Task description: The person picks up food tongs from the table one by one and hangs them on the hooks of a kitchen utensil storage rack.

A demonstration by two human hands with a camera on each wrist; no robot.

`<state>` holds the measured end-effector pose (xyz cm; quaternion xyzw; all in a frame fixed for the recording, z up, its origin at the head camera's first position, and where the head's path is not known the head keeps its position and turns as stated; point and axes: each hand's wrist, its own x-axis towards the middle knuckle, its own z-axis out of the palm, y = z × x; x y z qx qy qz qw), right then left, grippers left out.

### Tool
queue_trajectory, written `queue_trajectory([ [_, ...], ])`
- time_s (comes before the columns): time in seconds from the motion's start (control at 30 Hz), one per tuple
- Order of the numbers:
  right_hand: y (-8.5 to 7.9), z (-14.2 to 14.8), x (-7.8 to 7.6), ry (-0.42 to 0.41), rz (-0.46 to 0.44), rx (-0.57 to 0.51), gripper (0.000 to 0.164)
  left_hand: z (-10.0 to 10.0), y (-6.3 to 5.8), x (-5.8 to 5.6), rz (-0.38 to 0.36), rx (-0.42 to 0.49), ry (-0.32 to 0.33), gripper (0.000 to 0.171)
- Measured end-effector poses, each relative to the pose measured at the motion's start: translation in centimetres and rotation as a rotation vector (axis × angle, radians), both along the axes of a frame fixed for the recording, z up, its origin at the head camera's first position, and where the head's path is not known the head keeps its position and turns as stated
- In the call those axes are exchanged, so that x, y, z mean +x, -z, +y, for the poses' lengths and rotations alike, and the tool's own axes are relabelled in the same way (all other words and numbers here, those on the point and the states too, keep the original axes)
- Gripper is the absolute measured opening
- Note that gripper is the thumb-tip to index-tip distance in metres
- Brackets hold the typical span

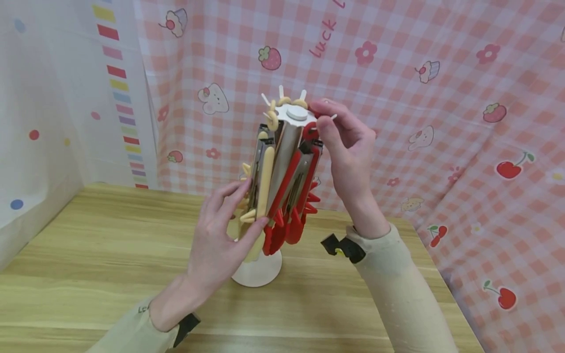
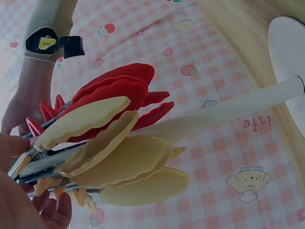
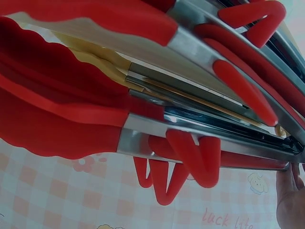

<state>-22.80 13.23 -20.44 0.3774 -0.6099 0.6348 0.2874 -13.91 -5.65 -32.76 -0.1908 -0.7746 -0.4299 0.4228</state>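
Note:
A white utensil stand [image 1: 296, 113] with hooks round its top carries cream kitchen tongs [image 1: 265, 181] on its left and red kitchen tongs [image 1: 286, 189] on its right. My left hand [image 1: 216, 230] holds a pair of cream tongs from the left side, thumb in front and fingers behind. In the left wrist view the cream scalloped heads [image 2: 126, 160] point away from that hand. At the top right, my right hand [image 1: 350, 149] pinches the red hanging ring [image 1: 311, 130] at a hook. Red tongs with pointed side prongs [image 3: 200, 162] fill the right wrist view.
The stand's round white base [image 1: 257, 272] rests on the wood-grain table [image 1: 132, 255]. A pink checked cloth [image 1: 247, 132] hangs close behind and to the right. Further left hangs a white dotted cloth [image 1: 48, 132].

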Motion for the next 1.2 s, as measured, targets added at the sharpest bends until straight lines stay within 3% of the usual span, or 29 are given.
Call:
queue_trajectory([
  [0.77, 0.21, -0.22, 0.16, 0.028, -0.010, 0.005, 0.077, -0.55, -0.03, -0.55, 0.041, -0.031, 0.038, 0.069],
  [1.2, 0.33, -0.18, 0.11, 0.053, -0.003, 0.002, 0.073, -0.85, -0.23, -0.61, 0.013, -0.050, 0.074, 0.068],
])
